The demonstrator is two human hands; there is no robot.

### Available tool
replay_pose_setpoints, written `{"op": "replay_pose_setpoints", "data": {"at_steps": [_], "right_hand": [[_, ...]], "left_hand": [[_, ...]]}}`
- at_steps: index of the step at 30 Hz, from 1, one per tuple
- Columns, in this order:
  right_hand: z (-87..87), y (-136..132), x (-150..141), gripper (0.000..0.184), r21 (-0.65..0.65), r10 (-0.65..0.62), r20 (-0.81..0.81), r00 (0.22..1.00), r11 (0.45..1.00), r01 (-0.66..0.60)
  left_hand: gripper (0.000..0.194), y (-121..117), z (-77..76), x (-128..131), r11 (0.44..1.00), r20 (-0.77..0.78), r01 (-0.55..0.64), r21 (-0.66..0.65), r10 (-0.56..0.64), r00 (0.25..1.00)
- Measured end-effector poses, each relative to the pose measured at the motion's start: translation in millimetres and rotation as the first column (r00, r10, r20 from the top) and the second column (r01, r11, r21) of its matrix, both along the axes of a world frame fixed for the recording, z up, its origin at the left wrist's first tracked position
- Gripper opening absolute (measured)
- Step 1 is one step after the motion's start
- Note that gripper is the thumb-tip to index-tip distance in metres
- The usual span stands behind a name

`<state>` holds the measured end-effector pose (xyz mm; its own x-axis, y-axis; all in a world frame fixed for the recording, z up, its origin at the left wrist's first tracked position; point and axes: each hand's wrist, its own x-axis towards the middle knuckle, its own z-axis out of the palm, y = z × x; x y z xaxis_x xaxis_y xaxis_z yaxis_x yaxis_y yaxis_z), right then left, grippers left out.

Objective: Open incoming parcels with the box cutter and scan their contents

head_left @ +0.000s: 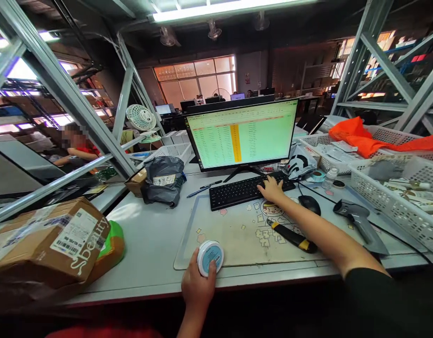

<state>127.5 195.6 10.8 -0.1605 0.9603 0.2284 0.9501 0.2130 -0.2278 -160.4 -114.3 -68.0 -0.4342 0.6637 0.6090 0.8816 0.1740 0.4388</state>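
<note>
My left hand [199,284] is closed around a small round white jar [210,258] with a light blue label turned up towards me. It holds the jar over the front edge of the desk mat. My right hand [271,190] lies on the right part of a black keyboard [237,193], its fingers spread over the keys. Behind the keyboard stands a monitor [216,141] showing a spreadsheet with one orange column. A black and yellow utility knife [292,236] lies on the mat below my right forearm, and a black mouse [309,205] sits just right of that arm.
A grey barcode scanner [360,223] rests on the right, beside white baskets [395,199] of packets. Cardboard boxes [50,239] fill the left front corner; a grey plastic parcel [163,180] and pens [204,188] lie farther back. Metal posts [72,84] flank the desk. Another person sits at left.
</note>
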Motion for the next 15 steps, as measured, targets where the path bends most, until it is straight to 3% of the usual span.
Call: {"op": "replay_pose_setpoints", "data": {"at_steps": [6, 15], "right_hand": [[-32.6, -42, 34, 0.055, 0.083, 0.053, 0.053, 0.997, 0.995, -0.057], [-41.0, -32, 36, 0.058, 0.094, 0.039, 0.046, 0.998, 0.995, -0.043]], "left_hand": [[0.052, 1, -0.3, 1, 0.995, -0.107, 0.063, 0.078, -0.054, 0.993], [0.051, 1, -1.5, 2, 0.996, -0.077, 0.030, 0.080, -0.024, 0.997]]}}
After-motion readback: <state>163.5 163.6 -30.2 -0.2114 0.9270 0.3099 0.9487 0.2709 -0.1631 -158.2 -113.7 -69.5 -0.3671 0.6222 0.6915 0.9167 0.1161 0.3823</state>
